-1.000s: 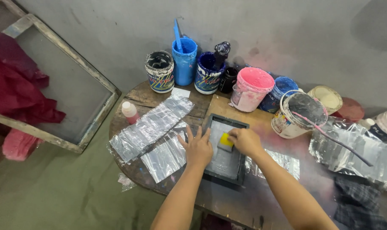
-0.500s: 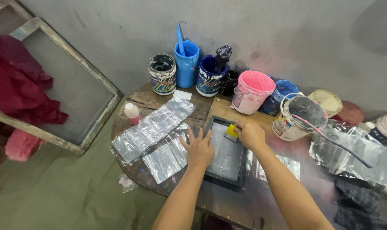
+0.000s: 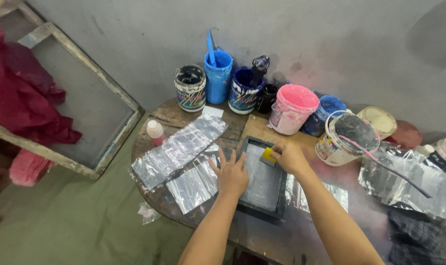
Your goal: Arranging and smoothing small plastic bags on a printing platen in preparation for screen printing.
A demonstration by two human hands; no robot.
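On the round wooden table (image 3: 181,115) lies a small dark-framed printing screen (image 3: 262,184). Left hand (image 3: 231,172) rests flat on the frame's left edge, fingers spread. Right hand (image 3: 289,157) pinches a small yellow squeegee (image 3: 268,156) against the mesh near the screen's top edge. Clear plastic bags (image 3: 179,149) lie just left; a pink paint bucket (image 3: 292,108) and blue paint tubs (image 3: 218,76) stand behind.

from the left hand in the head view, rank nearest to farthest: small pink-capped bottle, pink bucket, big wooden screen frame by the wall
Measured from the left hand, flat on the small dark printing frame:
1. Small pink-capped bottle, up and to its left on the table.
2. Pink bucket, up and to its right, by the wall.
3. Big wooden screen frame, far left, leaning against the wall.
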